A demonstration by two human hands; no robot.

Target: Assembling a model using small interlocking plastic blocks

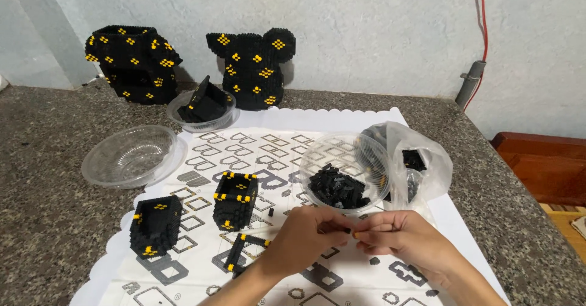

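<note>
You had a tiny black-and-yellow plastic building brick (pixel 353 233) pinched between both sets of fingertips, low over the white printed instruction sheet (pixel 287 141), just in front of the clear plastic bowl of loose black bricks (pixel 342 173). Your left hand (pixel 305 236) and right hand (pixel 406 236) were both closed down narrow on it, tips nearly touching. A piece like that probably weighs nothing, stiff and a bit slick, so you'd want to grip its flat sides rather than the studs. Honestly most of it was hidden by your fingers, so I couldn't tell whether it was one brick or two. Further out were the small black cube-shaped brick box with yellow corners (pixel 235 199), an empty clear bowl (pixel 131 156) and a crinkled clear plastic bag (pixel 415 162), contents hard to make out.
</note>
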